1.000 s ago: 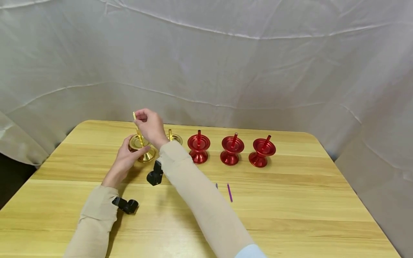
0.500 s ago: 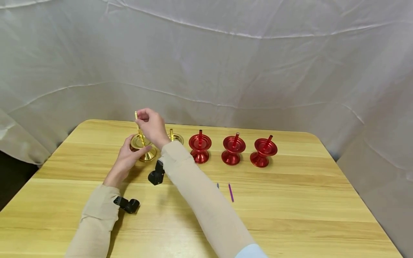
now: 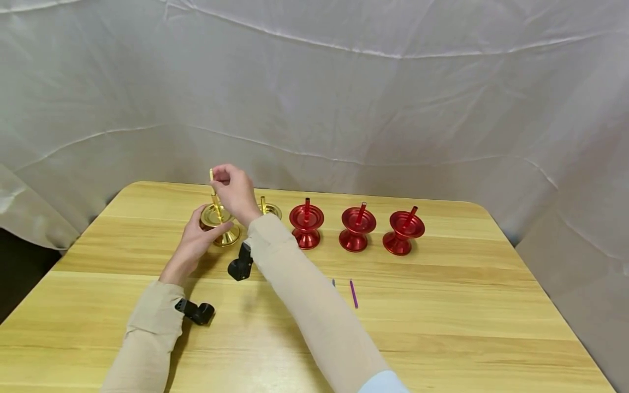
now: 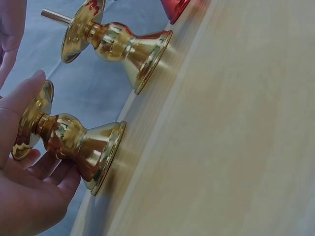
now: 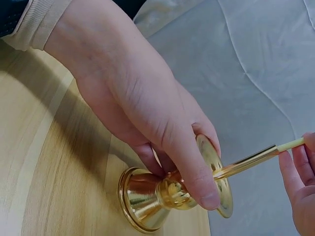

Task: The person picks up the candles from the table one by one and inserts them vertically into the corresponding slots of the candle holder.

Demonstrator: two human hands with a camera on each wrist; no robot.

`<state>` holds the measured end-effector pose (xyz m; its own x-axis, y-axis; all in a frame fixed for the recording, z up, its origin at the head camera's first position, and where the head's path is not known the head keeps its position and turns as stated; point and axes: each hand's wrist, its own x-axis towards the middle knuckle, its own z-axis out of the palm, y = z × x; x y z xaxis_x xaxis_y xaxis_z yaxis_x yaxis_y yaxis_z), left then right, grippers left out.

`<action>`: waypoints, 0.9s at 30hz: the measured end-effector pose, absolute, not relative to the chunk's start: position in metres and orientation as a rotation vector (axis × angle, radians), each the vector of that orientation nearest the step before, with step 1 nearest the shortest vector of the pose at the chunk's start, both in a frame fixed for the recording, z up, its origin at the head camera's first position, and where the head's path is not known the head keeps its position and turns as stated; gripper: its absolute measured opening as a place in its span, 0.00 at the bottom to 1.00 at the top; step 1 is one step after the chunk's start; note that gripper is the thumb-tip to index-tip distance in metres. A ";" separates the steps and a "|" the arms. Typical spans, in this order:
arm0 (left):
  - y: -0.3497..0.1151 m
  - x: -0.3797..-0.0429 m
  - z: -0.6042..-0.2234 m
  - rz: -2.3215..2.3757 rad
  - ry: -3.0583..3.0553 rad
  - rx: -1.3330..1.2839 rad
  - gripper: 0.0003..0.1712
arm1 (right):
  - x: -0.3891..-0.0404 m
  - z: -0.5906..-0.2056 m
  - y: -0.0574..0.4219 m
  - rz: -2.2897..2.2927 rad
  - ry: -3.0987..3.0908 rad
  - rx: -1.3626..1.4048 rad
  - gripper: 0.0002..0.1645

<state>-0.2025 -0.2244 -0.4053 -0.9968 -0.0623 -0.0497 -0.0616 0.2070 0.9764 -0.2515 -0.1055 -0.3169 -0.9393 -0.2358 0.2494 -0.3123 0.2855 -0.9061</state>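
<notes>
Left hand [image 3: 196, 243] curls round the waist of a gold holder [image 3: 219, 225], thumb lying across the dish rim, fingers tucked under the dish; the wrist views show the grip closed on the narrow neck above the flared foot. Right hand [image 3: 236, 194] pinches, between thumb and fingertips, the upper end of a thin gold rod [image 3: 214, 197], whose lower end meets the centre of the dish; whether it is seated in a socket cannot be told. The rod leans slightly toward the left edge of the surface [image 3: 442, 338].

The holder stands near the far left corner, foot flat on the surface. Just beside it, toward the right, stands a second gold holder [image 3: 267, 210], partly hidden by the right forearm, and then three red holders [image 3: 356, 229] in a row along the far edge, each with a rod upright or tilted. A purple rod [image 3: 353, 293] lies loose near the middle.

Judged from the polished metal, the holder is rigid, smooth and likely slippery; the waist offers the surest hold. The rod appears stiff, light and easily tipped; it is best held near its top, as here.
</notes>
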 end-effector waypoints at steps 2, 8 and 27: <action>-0.224 -0.203 -0.406 -1.977 -2.441 0.125 0.52 | -0.252 -0.318 -0.105 1.752 -2.472 0.528 0.09; -0.225 -0.205 -0.408 -1.983 -2.450 0.123 0.52 | -0.251 -0.321 -0.104 1.733 -2.517 0.551 0.07; -0.229 -0.204 -0.407 -1.961 -2.461 0.123 0.51 | -0.244 -0.326 -0.101 1.742 -2.560 0.558 0.16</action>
